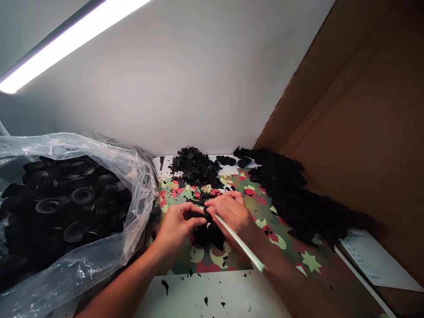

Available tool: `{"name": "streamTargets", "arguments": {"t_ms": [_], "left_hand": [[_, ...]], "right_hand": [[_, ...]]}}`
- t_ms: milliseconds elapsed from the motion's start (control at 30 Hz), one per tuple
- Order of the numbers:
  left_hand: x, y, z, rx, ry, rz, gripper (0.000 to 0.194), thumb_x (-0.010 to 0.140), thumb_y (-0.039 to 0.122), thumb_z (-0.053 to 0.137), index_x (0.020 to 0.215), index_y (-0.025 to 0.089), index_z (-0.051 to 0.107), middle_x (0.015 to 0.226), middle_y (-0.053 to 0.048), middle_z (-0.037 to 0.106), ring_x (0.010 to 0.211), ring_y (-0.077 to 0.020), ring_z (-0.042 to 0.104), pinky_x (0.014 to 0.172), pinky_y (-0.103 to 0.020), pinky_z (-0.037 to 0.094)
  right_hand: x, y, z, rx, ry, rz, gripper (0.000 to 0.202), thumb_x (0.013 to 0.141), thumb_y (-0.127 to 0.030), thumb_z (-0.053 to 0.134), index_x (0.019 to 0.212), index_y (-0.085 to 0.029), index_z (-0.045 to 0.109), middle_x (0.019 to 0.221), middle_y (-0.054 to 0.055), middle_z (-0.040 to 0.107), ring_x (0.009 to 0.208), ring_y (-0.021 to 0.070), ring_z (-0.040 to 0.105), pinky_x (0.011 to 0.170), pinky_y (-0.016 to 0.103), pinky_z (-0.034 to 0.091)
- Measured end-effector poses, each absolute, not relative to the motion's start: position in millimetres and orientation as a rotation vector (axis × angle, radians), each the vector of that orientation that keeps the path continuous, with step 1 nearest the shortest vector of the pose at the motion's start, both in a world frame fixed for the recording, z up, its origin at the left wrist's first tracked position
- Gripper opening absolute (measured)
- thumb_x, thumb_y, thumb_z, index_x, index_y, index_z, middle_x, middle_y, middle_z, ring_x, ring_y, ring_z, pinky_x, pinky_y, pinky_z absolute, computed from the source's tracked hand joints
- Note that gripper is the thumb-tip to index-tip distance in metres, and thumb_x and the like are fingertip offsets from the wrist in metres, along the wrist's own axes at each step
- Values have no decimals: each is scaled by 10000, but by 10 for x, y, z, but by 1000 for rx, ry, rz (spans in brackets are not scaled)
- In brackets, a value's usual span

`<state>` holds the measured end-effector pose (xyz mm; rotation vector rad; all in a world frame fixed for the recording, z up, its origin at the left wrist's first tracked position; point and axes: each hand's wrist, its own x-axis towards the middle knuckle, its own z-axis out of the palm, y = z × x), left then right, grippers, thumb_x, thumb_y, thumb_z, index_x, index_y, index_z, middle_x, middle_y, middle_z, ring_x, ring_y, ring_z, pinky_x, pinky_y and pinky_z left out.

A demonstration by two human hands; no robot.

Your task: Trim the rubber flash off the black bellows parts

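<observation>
My left hand (181,221) pinches a small black rubber-looking piece, mostly covered by my fingers. Close against it, my right hand (232,214) grips a slim, pale stick-like tool (241,245) whose end slants back over the wrist. The tool's working tip is hidden between the hands. Under both hands lie more black pieces (209,237) on a camouflage-patterned sheet (202,266). Just beyond the hands rises a heap of black shavings (194,165).
At left, a clear plastic bag (141,176) holds many ribbed black rubber parts (82,195). A long black pile (294,198) runs along the cardboard wall (371,145) at right. A white printed card (374,258) lies beside it. Scraps dot the white table edge (185,296).
</observation>
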<state>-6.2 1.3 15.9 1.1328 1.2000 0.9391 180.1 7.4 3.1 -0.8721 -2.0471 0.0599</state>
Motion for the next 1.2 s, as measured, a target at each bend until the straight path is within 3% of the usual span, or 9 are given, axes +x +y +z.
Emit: {"name": "streamTargets", "arguments": {"t_ms": [133,367,500,633,800,1200], "left_hand": [[-73,-4,185,1126,1138,898,291,600,265,861,858,167,769,717,-12,713,659,-154,603,617,-262,445],[-103,8,198,1164,1049,958,383,678,314,846,1033,196,766,940,-60,773,861,-203,682,785,-308,508],[-116,31,186,1162,1049,1054,323,639,260,858,939,197,756,905,-50,783,820,-200,696,740,-294,524],[-118,30,192,1217,1094,1069,184,645,246,821,805,180,760,792,-41,773,749,-201,682,699,-291,516],[-118,34,192,1269,1180,1065,92,623,228,796,674,169,749,729,-49,760,727,-207,652,703,-298,483],[-119,6,138,1283,1183,1023,90,642,221,792,673,175,721,729,-34,735,715,-191,616,678,-284,454]], "right_hand": [[1943,201,26,-1103,-1859,12,167,995,-193,532,845,-231,594,920,55,763,857,223,707,858,398,456],[1966,208,46,-1249,-1692,266,227,937,-303,607,720,-239,586,717,1,684,683,196,641,669,318,479],[1905,110,99,-1179,-1647,459,176,922,-284,637,752,-239,627,695,-9,673,656,183,628,637,303,493],[1843,16,155,-893,-1687,549,116,910,-223,659,795,-235,651,870,33,737,812,201,703,742,328,555],[1771,-49,140,-745,-1812,570,88,917,-174,650,856,-237,660,966,52,787,865,206,736,784,347,564],[1748,-30,124,-682,-1946,393,98,942,-155,621,892,-239,624,946,37,795,859,202,751,808,366,524]]}}
